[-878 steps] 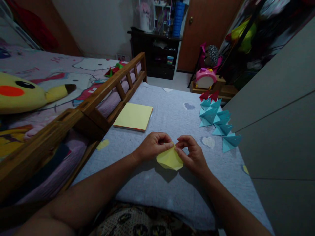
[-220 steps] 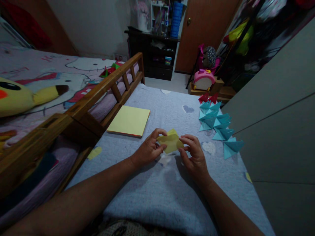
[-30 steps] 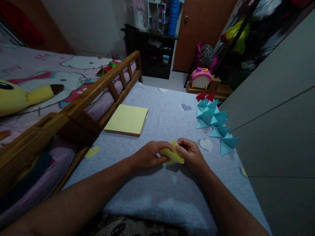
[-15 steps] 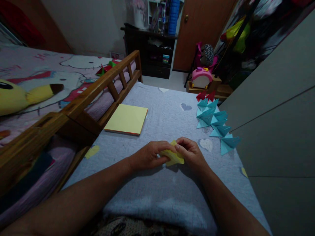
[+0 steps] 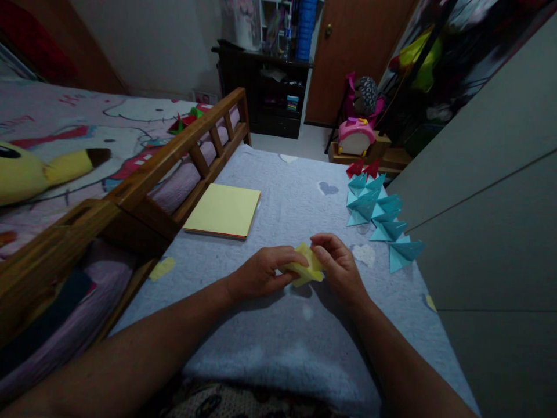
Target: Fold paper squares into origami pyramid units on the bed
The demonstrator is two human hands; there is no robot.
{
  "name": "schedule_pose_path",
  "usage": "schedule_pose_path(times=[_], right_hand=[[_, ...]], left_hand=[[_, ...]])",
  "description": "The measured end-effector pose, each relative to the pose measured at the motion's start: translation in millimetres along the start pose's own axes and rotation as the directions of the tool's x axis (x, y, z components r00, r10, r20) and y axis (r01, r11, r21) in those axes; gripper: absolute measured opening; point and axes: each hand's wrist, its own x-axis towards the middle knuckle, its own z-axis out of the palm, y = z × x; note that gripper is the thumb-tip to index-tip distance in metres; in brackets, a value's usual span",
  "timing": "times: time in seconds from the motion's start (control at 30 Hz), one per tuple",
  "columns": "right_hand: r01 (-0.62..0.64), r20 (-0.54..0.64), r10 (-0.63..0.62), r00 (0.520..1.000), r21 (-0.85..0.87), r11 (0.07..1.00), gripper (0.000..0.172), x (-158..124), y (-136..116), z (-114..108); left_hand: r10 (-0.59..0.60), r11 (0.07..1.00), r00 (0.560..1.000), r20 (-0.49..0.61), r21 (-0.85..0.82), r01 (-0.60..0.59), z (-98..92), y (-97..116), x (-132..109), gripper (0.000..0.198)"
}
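A small folded yellow paper (image 5: 310,268) is held just above the blue bedsheet. My left hand (image 5: 270,270) pinches its left side between thumb and fingers. My right hand (image 5: 338,265) is at the paper's right edge, thumb and fingers closed on it. Ahead and to the left lies a stack of square paper (image 5: 224,210) with a yellow sheet on top. Several folded light-blue paper pieces (image 5: 364,206) stand at the right edge of the sheet, with red folded pieces (image 5: 363,169) behind them.
A wooden bed rail (image 5: 174,154) runs along the left side, with another bed and a yellow plush toy (image 5: 26,174) beyond it. Pale cabinet panels (image 5: 491,232) rise at the right. A pink toy case (image 5: 356,137) is on the far side.
The yellow paper has been lifted slightly and looks more opened out. My right hand's fingers have moved up a little along its right side.
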Motion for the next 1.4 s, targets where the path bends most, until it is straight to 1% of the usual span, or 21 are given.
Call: schedule_pose_path(times=[0.03, 0.07, 0.1, 0.13, 0.17, 0.23, 0.3, 0.37, 0.47, 0.57, 0.67, 0.77, 0.9, 1.03, 1.27, 1.33, 1.4], right_hand=[[0.071, -0.071, -0.075, 0.995, -0.051, 0.996, 0.023, -1.2, -1.6, -1.2], [0.145, -0.127, -0.160, 0.979, -0.120, 0.982, 0.018, -2.8, -3.2, -2.5], [0.213, -0.150, -0.244, 0.958, -0.199, 0.957, 0.013, -4.6, -4.9, -3.6], [0.275, -0.138, -0.321, 0.937, -0.276, 0.921, 0.011, -6.4, -6.3, -4.4], [0.331, -0.088, -0.381, 0.920, -0.343, 0.879, 0.014, -8.2, -7.4, -4.6], [0.405, 0.019, -0.440, 0.898, -0.428, 0.808, 0.018, -10.7, -7.9, -3.0], [0.415, 0.055, -0.442, 0.895, -0.465, 0.782, 0.014, -11.5, -5.8, 0.4], [0.403, 0.047, -0.435, 0.899, -0.478, 0.781, 0.009, -11.2, -2.1, 3.9], [0.418, 0.057, -0.447, 0.893, -0.477, 0.773, 0.006, -10.3, 2.3, 7.0], [0.415, 0.027, -0.459, 0.888, -0.473, 0.777, 0.011, -10.5, 3.6, 7.7], [0.384, -0.012, -0.443, 0.896, -0.478, 0.790, 0.012, -11.2, 4.6, 7.7], [0.369, -0.021, -0.431, 0.902, -0.479, 0.796, 0.014, -11.9, 7.1, 7.6], [0.364, -0.046, -0.437, 0.898, -0.478, 0.799, 0.020, -12.6, 8.1, 7.7], [0.410, 0.000, -0.470, 0.883, -0.488, 0.771, 0.021, -12.2, 4.9, 7.7], [0.522, 0.110, -0.545, 0.831, -0.493, 0.696, 0.034, -12.2, 4.3, 6.3], [0.535, 0.126, -0.556, 0.821, -0.509, 0.674, 0.035, -12.8, 4.7, 6.0], [0.543, 0.139, -0.564, 0.814, -0.527, 0.654, 0.035, -13.4, 4.6, 6.0]], left_hand=[[-0.005, 1.000, 0.999, -0.038, 0.016, 0.006, -0.3, -1.2, -0.3, 0.020], [-0.010, 0.999, 0.997, -0.080, 0.033, 0.013, -0.7, -2.3, -0.4, 0.021], [-0.016, 0.998, 0.993, -0.121, 0.054, 0.023, -1.1, -3.2, -0.3, 0.023], [-0.018, 0.997, 0.987, -0.160, 0.077, 0.030, -1.6, -4.0, -0.1, 0.024], [-0.014, 0.994, 0.982, -0.191, 0.102, 0.034, -2.0, -4.4, 0.4, 0.025], [0.000, 0.990, 0.974, -0.226, 0.138, 0.032, -2.7, -4.8, 1.2, 0.025], [0.019, 0.987, 0.970, -0.241, 0.160, 0.020, -2.6, -5.0, 1.5, 0.024], [0.039, 0.985, 0.969, -0.243, 0.174, 0.004, -1.7, -5.7, 1.0, 0.025], [0.067, 0.981, 0.970, -0.234, 0.195, -0.021, 0.0, -7.5, -0.5, 0.027], [0.088, 0.975, 0.970, -0.227, 0.220, -0.037, 0.6, -8.7, -1.1, 0.029], [0.085, 0.970, 0.972, -0.218, 0.242, -0.031, 0.2, -8.1, -1.0, 0.029], [0.075, 0.968, 0.975, -0.208, 0.249, -0.022, -0.1, -6.9, -1.0, 0.030], [0.092, 0.967, 0.974, -0.205, 0.251, -0.038, 0.3, -6.3, -0.6, 0.031], [0.123, 0.962, 0.976, -0.178, 0.261, -0.073, -0.1, -6.8, -0.4, 0.034], [0.126, 0.961, 0.981, -0.148, 0.263, -0.084, -1.1, -11.1, -2.0, 0.044], [0.111, 0.966, 0.981, -0.156, 0.247, -0.070, -1.1, -11.8, -2.0, 0.046], [0.068, 0.973, 0.984, -0.163, 0.227, -0.030, -1.2, -11.6, -1.6, 0.048]])
